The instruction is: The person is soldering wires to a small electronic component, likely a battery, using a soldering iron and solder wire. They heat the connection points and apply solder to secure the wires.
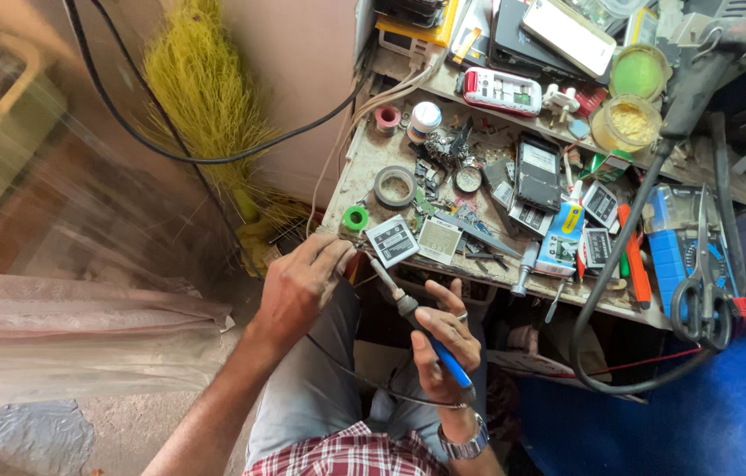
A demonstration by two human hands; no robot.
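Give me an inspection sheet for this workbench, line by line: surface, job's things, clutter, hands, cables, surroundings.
Surface: worn wooden bench, crowded, a shelf behind it.
Job's things: blue-handled soldering iron, tip near the bench edge; small part under the left fingers, hidden.
Clutter: tape roll, small circuit boards, scissors, orange screwdriver, two yellow tubs.
Hands: left hand at the bench edge; right hand grips the iron.
Cables: black cable across the wall; thick grey cord over the bench.
Surroundings: yellow broom, blue floor.
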